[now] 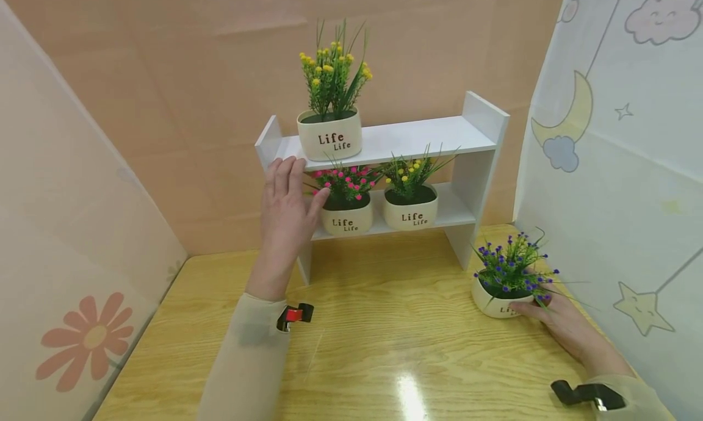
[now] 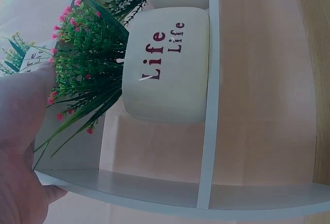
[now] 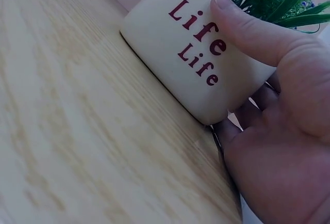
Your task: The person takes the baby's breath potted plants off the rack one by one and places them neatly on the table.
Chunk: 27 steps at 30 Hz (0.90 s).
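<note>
My right hand [image 1: 562,320] holds a cream oval flowerpot with purple artificial flowers [image 1: 508,268], thumb across its lettered front and fingers behind. In the right wrist view the pot's base lies along the wooden tabletop [image 3: 77,121]. My left hand [image 1: 285,216] rests at the left end of a white two-tier shelf [image 1: 423,137], fingers extended at the upper board's front edge, thumb beside the pink flowers. On the upper board stands a pot with tall yellow flowers [image 1: 329,137]. Below sit a pink-flowered pot [image 1: 347,219] and a smaller yellow-flowered pot [image 1: 410,212].
A wall hanging with moon and star drawings [image 1: 604,201] borders the right of the wooden table [image 1: 362,348]. On the left is a pale panel with a flower drawing [image 1: 88,341]. Peach cloth [image 1: 181,104] hangs behind the shelf.
</note>
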### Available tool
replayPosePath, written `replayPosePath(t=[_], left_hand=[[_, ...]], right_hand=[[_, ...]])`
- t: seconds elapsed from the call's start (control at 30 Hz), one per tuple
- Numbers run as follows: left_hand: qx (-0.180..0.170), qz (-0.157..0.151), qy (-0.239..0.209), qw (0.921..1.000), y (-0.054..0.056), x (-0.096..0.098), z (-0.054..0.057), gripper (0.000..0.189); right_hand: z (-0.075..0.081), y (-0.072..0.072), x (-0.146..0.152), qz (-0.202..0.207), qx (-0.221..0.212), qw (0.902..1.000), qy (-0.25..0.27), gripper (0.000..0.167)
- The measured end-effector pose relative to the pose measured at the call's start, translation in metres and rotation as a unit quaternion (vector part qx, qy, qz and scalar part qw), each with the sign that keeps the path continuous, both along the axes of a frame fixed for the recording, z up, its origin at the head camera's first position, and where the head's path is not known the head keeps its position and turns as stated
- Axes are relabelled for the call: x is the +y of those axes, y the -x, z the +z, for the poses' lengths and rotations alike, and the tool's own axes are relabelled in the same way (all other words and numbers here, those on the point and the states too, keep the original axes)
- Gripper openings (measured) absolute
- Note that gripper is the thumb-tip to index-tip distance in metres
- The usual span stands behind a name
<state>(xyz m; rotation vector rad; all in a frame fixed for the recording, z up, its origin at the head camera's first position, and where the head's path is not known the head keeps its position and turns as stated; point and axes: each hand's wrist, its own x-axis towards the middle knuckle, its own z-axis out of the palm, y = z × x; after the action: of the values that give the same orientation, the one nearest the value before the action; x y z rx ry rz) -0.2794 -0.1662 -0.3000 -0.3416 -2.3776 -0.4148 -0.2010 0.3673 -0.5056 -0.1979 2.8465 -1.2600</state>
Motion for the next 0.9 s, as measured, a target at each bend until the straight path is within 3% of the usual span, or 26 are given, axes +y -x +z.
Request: replayPosePath(t=[0.27,0.63,0.9], left_hand=[[-0.002,0.000,-0.004,1.0000,0.0009,-0.0012,-0.0014,0.072],[-0.004,0.004,0.003,1.0000,-0.0001,-0.0007,-0.0008,0.073],[-0.008,0.004,0.000,1.0000,-0.0003,-0.0003,-0.0004,0.073]], right_hand=[[0.0006,-0.0014,0.0001,-0.015,-0.040,0.9991,-0.009,0.099],[-0.0001,-0.0006,-0.0004,-0.018,-0.034,0.9990,0.024,0.095],[-0.0018,-0.0005,-0.0041,-0.008,0.005,0.9992,0.038,0.087]])
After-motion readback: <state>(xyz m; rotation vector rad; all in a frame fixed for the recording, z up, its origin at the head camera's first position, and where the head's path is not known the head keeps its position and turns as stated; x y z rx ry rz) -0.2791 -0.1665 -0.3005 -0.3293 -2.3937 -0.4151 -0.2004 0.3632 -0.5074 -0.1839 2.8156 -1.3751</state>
